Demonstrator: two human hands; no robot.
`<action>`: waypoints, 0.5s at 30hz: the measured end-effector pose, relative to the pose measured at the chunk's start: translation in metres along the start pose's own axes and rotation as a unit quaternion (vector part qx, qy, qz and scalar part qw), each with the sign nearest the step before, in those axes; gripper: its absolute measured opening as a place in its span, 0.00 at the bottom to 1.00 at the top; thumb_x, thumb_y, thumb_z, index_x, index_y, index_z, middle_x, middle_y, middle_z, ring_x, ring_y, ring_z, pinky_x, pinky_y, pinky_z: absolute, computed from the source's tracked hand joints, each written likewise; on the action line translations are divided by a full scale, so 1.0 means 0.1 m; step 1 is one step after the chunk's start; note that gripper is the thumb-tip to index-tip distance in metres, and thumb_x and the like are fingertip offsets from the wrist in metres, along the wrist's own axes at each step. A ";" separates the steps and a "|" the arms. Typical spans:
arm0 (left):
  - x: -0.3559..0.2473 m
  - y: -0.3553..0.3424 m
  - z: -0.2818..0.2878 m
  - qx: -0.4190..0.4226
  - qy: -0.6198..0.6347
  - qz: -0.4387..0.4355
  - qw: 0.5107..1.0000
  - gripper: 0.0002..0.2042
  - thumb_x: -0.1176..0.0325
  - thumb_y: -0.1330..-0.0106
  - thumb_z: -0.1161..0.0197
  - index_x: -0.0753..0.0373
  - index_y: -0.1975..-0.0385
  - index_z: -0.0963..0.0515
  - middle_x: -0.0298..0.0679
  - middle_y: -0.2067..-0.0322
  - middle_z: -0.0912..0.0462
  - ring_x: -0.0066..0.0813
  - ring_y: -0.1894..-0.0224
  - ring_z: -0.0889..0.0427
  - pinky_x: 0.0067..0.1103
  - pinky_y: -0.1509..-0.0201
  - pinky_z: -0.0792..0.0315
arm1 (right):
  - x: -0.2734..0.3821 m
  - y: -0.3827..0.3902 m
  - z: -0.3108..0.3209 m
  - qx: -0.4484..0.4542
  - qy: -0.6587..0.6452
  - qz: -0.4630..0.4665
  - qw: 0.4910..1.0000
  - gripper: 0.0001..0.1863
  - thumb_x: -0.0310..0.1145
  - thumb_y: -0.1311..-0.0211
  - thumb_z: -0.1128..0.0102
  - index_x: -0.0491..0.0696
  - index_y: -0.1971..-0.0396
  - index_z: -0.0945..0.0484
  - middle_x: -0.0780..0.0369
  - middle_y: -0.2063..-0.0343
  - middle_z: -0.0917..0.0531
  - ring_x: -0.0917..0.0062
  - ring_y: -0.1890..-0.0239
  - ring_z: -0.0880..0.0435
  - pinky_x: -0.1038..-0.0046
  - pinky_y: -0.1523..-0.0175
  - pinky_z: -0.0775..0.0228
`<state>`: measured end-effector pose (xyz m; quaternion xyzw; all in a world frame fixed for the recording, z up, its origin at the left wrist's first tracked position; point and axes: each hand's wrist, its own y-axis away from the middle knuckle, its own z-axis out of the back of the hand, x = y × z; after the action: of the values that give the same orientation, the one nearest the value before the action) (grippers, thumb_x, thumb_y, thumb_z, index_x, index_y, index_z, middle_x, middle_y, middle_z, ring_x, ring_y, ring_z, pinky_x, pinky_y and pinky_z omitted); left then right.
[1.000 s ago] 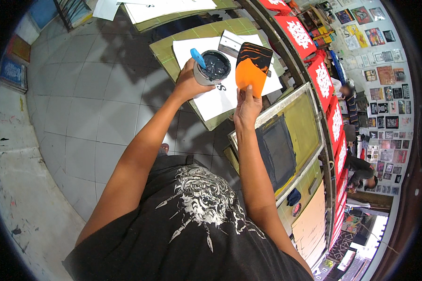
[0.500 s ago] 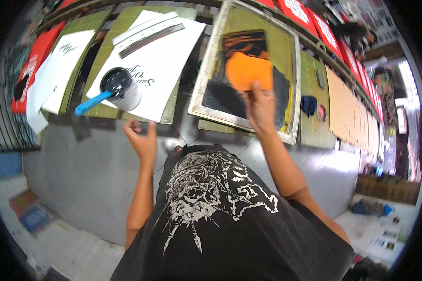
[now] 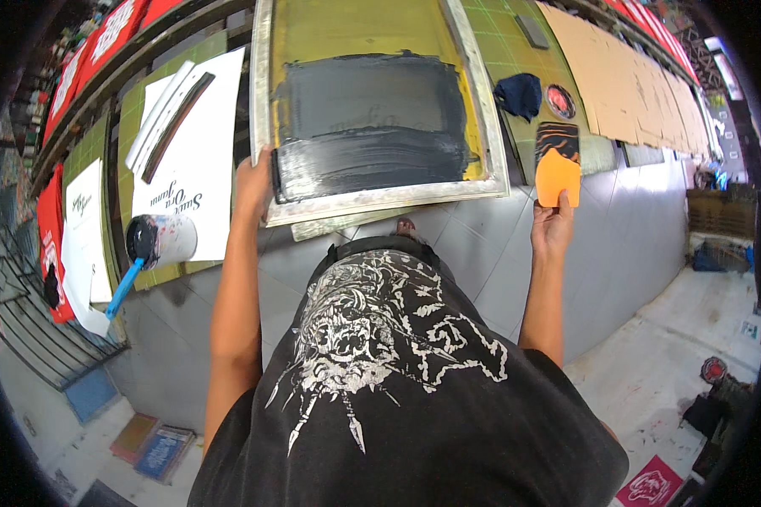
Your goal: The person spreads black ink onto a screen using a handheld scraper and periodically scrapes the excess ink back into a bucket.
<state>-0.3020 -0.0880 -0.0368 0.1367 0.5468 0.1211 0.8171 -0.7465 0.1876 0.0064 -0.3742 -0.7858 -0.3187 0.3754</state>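
Note:
A screen printing frame [image 3: 389, 205] with a pale, worn rim lies in front of me. Dark ink [image 3: 372, 106] covers the lower part of its yellow-green mesh. My left hand [image 3: 254, 186] is closed on the frame's left rim near the close corner; some fingers are hidden. Off the frame's right side, my right hand [image 3: 553, 226] pinches a flat orange scraper [image 3: 559, 176] by its near end. Black ink streaks the scraper's far end. To the left stands a tub of black ink [image 3: 174, 239], with a blue-handled tool [image 3: 125, 289] leaning out of it.
White printed sheets [image 3: 207, 148] lie on green boards at left, one bearing a long squeegee [image 3: 176, 127]. Right of the frame are a navy cloth [image 3: 519, 95], a round tin [image 3: 559, 101], a grey block [image 3: 531, 31] and cardboard [image 3: 621, 80]. Red shirts [image 3: 110, 34] line the back.
My right hand has carried the orange scraper from over the mesh to the right, past the frame. My left hand has gone from free to holding the frame's left rim. The view has shifted.

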 end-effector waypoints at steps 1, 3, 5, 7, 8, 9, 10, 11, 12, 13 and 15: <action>-0.03 0.07 -0.01 -0.027 -0.025 -0.020 0.999 0.30 0.49 0.31 0.47 0.80 0.55 0.25 0.53 0.64 0.19 0.36 0.62 0.21 0.30 0.54 0.29 | 0.01 0.02 0.00 -0.016 0.015 0.002 1.000 0.18 0.35 0.31 0.47 0.44 0.45 0.32 0.61 0.50 0.22 0.76 0.52 0.22 0.73 0.51 0.29; -0.16 0.19 -0.02 -0.044 -0.054 -0.042 0.997 0.29 0.50 0.29 0.50 0.81 0.57 0.25 0.52 0.66 0.19 0.35 0.65 0.22 0.29 0.56 0.29 | 0.06 -0.01 -0.04 -0.021 0.037 0.004 0.999 0.18 0.36 0.30 0.49 0.44 0.44 0.32 0.61 0.49 0.23 0.75 0.50 0.22 0.73 0.50 0.28; -0.26 0.24 -0.01 -0.045 -0.041 -0.020 0.998 0.28 0.51 0.28 0.51 0.79 0.65 0.24 0.42 0.75 0.23 0.26 0.71 0.28 0.26 0.65 0.32 | 0.13 -0.12 -0.06 -0.001 0.056 0.003 0.998 0.18 0.36 0.29 0.51 0.44 0.44 0.32 0.60 0.48 0.24 0.75 0.48 0.22 0.72 0.48 0.28; -0.32 0.29 0.02 -0.019 -0.043 -0.003 0.999 0.29 0.49 0.27 0.53 0.78 0.64 0.25 0.35 0.77 0.30 0.23 0.72 0.35 0.24 0.67 0.35 | 0.21 -0.29 -0.05 0.018 0.062 0.000 0.998 0.19 0.35 0.28 0.51 0.43 0.43 0.33 0.59 0.47 0.24 0.75 0.47 0.23 0.72 0.46 0.28; -0.33 0.32 0.00 -0.036 -0.035 -0.018 0.999 0.27 0.50 0.27 0.53 0.75 0.68 0.26 0.33 0.78 0.32 0.22 0.73 0.37 0.23 0.68 0.37 | 0.26 -0.38 -0.08 0.029 0.063 0.000 0.998 0.19 0.35 0.28 0.52 0.43 0.42 0.34 0.59 0.47 0.24 0.75 0.47 0.23 0.72 0.45 0.28; -0.32 0.33 -0.02 -0.052 -0.027 -0.033 0.998 0.25 0.51 0.27 0.53 0.72 0.72 0.27 0.31 0.80 0.34 0.20 0.74 0.39 0.22 0.70 0.39 | 0.30 -0.46 -0.12 0.042 0.079 0.008 0.996 0.19 0.35 0.28 0.52 0.42 0.43 0.33 0.59 0.47 0.24 0.75 0.47 0.23 0.73 0.45 0.28; -0.29 0.35 -0.03 -0.069 -0.020 -0.048 0.996 0.24 0.52 0.26 0.52 0.69 0.76 0.28 0.29 0.81 0.36 0.19 0.75 0.42 0.21 0.71 0.41 | 0.34 -0.52 -0.17 0.055 0.094 0.017 0.994 0.19 0.35 0.28 0.52 0.42 0.43 0.33 0.59 0.47 0.24 0.76 0.47 0.23 0.74 0.46 0.29; -0.26 0.37 -0.01 -0.076 -0.022 -0.051 0.996 0.23 0.53 0.26 0.53 0.67 0.77 0.29 0.28 0.81 0.38 0.18 0.75 0.43 0.21 0.72 0.43 | 0.39 -0.59 -0.22 0.069 0.110 0.026 0.991 0.19 0.35 0.28 0.51 0.41 0.44 0.33 0.59 0.47 0.24 0.76 0.47 0.23 0.74 0.46 0.29; -0.22 0.37 0.01 -0.081 -0.022 -0.055 0.995 0.23 0.53 0.26 0.53 0.66 0.78 0.31 0.27 0.81 0.39 0.18 0.75 0.44 0.20 0.72 0.44 | 0.42 -0.68 -0.27 0.082 0.149 0.057 0.984 0.18 0.36 0.29 0.51 0.41 0.45 0.31 0.59 0.50 0.23 0.78 0.50 0.23 0.75 0.48 0.29; -0.18 0.37 0.02 -0.086 -0.023 -0.059 0.994 0.22 0.53 0.26 0.53 0.64 0.79 0.32 0.27 0.81 0.41 0.18 0.75 0.45 0.20 0.72 0.45 | 0.45 -0.79 -0.31 0.094 0.187 0.088 0.974 0.18 0.37 0.29 0.50 0.40 0.47 0.30 0.59 0.53 0.21 0.79 0.53 0.22 0.76 0.51 0.29; -0.14 0.44 0.03 -0.105 -0.013 -0.076 0.991 0.21 0.54 0.26 0.53 0.61 0.80 0.36 0.25 0.80 0.43 0.16 0.75 0.47 0.21 0.73 0.49 | 0.56 -0.98 -0.45 0.121 0.309 0.146 0.932 0.17 0.38 0.30 0.48 0.39 0.52 0.26 0.60 0.60 0.20 0.81 0.59 0.22 0.77 0.56 0.30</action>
<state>-0.3068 -0.0524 -0.0085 0.0097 0.5288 0.1136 0.8410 -0.8369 0.1214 0.0547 -0.3197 -0.6006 -0.2630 0.6841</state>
